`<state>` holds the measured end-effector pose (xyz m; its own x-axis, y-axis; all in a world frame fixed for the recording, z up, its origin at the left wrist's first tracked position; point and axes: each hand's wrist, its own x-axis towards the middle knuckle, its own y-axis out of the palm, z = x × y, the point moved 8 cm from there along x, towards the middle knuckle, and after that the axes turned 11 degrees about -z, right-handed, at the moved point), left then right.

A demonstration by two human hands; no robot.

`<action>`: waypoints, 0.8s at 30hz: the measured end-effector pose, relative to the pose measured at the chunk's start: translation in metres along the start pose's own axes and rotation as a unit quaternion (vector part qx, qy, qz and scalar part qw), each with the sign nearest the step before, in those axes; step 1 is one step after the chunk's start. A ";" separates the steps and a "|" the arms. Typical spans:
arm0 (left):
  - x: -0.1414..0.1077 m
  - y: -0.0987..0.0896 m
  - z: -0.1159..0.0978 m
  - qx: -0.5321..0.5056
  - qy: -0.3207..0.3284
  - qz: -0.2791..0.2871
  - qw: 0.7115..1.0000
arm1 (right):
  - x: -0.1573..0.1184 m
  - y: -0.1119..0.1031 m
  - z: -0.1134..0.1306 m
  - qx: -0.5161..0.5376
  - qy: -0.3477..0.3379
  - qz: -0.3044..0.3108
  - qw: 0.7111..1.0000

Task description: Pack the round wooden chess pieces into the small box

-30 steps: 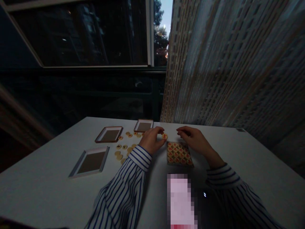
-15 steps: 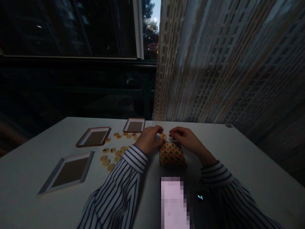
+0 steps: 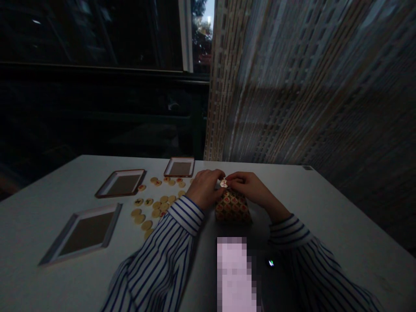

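My left hand (image 3: 205, 187) is closed, thumb and fingers pinching a round xiangqi piece (image 3: 223, 183) with a red character on its face. From the other side, the closed fingers of my right hand (image 3: 247, 185) meet the same piece at its right edge. Just below both hands sits a box-like block (image 3: 232, 209) patterned with round red-marked discs; whether these are real pieces or print I cannot tell. Left of my left forearm, several loose xiangqi pieces (image 3: 156, 205) lie scattered on the white table (image 3: 302, 260), some plain side up. My left sleeve hides part of that spread.
Three shallow box parts lie to the left: a white-edged one (image 3: 74, 213) in front, a brown-rimmed one (image 3: 100, 190) behind it, and a smaller one (image 3: 167, 167) farther back. A phone with a blurred screen (image 3: 234, 277) lies near me. A curtain (image 3: 276, 86) hangs beyond the table.
My right hand has moved left, and its fingers now reach the piece in my left hand. That piece has tilted and looks brighter. The view has shifted slightly.
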<state>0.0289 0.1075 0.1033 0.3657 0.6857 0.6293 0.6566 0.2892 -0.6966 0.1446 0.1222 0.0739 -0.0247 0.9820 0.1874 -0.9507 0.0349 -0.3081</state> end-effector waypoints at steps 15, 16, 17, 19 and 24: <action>0.000 0.009 0.027 -0.253 -0.199 -0.003 0.947 | -0.002 -0.006 0.015 -0.020 -0.040 0.009 0.999; -0.001 0.010 0.028 -0.263 -0.214 0.000 0.941 | -0.002 -0.006 0.016 -0.016 -0.045 0.011 0.999; -0.001 0.011 0.028 -0.270 -0.224 0.003 0.937 | -0.002 -0.005 0.016 -0.013 -0.047 0.013 0.999; -0.002 0.011 0.028 -0.278 -0.240 0.006 0.930 | -0.003 -0.004 0.016 -0.009 -0.046 0.020 0.999; -0.004 0.015 0.030 -0.308 -0.268 0.014 0.913 | -0.004 -0.001 0.016 -0.006 -0.042 0.037 0.998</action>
<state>0.0170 0.1294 0.0800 0.1222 0.9629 0.2406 0.9586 -0.0517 -0.2800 0.1408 0.1149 0.0884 -0.1220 0.9628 0.2412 -0.9417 -0.0356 -0.3345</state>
